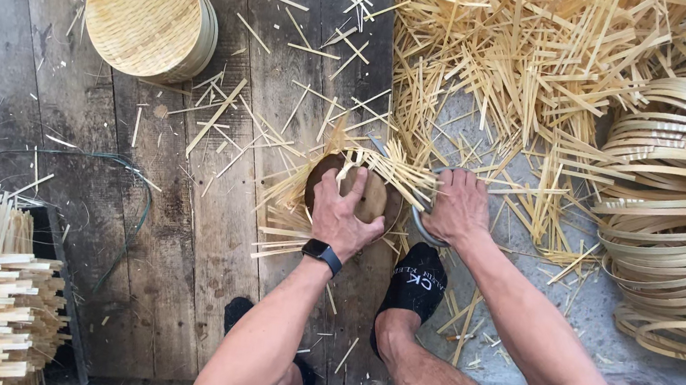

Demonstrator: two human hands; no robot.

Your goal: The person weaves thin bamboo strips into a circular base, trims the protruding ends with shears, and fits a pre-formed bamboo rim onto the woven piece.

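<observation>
Bamboo strips (381, 171) on wooden block (373, 198), under left hand (342, 214) fingers, right hand (457, 208) beside.

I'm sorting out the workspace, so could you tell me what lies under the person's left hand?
The left hand presses bamboo strips onto a round brown wooden block. The block's middle and whatever lies beneath it are covered.

Pale yellow bamboo strips (502, 55) are lying over grey-brown planks (180, 224). A woven tan basket (147, 15) is sitting by; a black sock (417, 283) is showing.
</observation>
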